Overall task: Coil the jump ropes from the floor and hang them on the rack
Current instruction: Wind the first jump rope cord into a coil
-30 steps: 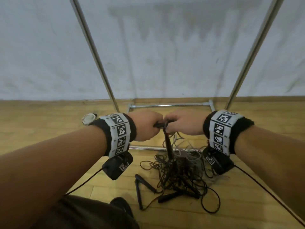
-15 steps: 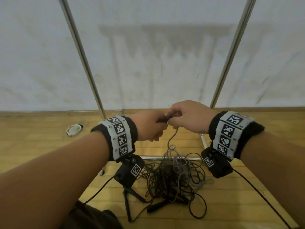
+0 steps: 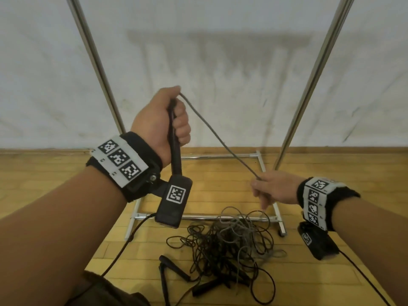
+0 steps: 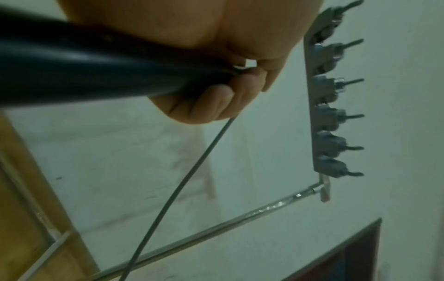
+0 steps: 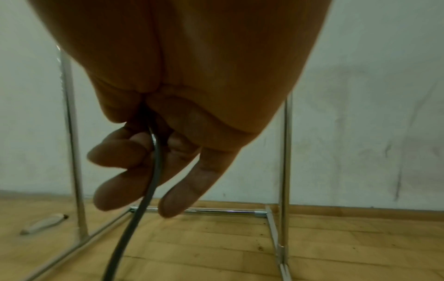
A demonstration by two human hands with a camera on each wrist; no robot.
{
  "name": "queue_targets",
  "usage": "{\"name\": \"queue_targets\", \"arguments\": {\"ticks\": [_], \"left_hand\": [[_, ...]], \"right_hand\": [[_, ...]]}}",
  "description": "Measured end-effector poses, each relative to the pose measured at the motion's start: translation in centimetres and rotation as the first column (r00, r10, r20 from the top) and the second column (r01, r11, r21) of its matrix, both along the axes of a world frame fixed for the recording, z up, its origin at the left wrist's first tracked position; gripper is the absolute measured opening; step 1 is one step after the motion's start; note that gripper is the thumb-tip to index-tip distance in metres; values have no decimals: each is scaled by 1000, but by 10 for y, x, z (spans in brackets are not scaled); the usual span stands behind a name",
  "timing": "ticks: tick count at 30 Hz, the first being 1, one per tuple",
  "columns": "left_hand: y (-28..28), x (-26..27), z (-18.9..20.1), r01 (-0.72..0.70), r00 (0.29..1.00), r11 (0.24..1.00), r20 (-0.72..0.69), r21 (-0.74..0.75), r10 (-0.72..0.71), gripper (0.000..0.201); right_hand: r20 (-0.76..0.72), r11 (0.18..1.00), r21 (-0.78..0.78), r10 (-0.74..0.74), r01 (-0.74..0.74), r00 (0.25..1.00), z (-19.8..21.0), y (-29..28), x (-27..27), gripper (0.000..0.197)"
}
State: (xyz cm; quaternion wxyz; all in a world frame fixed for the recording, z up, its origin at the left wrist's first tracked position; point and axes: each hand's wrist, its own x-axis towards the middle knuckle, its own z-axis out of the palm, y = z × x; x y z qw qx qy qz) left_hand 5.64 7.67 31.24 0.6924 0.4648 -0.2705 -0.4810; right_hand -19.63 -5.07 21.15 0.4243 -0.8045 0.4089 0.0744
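Now my left hand (image 3: pixel 162 120) grips the black handle (image 3: pixel 174 138) while my right fingers (image 5: pixel 125 152) pinch its grey rope (image 3: pixel 218 138) running toward 5 o'clock, and pulling could snag the tangled pile (image 3: pixel 229 246) on the floor (image 3: pixel 55 177).

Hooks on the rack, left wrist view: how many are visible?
6 hooks in one row along the rack's bar, right of the left hand; more may lie beyond the top edge.
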Motion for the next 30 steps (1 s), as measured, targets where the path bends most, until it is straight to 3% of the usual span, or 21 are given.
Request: {"name": "queue_targets", "arguments": {"ticks": [2,4,6,8,11,14,16,18,24,26,30], "left_hand": [[-8,8,-9,-69,997,996,-32,49,70,39],[-18,8,-23,-75,990,988,129,134,57,37],[-29,0,-33,9,973,982,225,190,-53,32],[-39,-9,-39,140,958,976,227,169,-177,29],[-52,-21,-42,228,920,966,298,123,-255,30],[-68,-37,-49,261,833,949,455,178,-314,27],[-68,-40,-51,251,745,946,583,204,-323,18],[-71,-33,-51,209,678,950,665,233,-313,24],[-69,-16,-55,315,654,871,580,377,-487,52],[-69,-18,-57,335,646,879,597,339,-476,44],[-70,-28,-60,310,699,918,594,249,-398,28]], "right_hand": [[-40,999,-13,-53,52,998,-3,-14,-2,38],[-49,994,-86,-74,70,996,6,-22,4,35],[20,982,-142,-124,125,992,23,-28,16,26],[86,961,-224,-144,160,986,41,-30,29,24],[105,943,-327,-30,63,994,61,-26,46,27],[171,950,-311,61,-5,983,72,-26,57,25],[195,959,-284,71,-13,978,76,-23,59,23],[207,977,-213,55,-10,977,77,-23,57,21],[269,989,-128,-37,73,962,77,-30,43,21],[287,990,-105,-56,89,956,76,-30,41,18],[330,985,-133,-59,108,942,77,-24,41,16]]}}
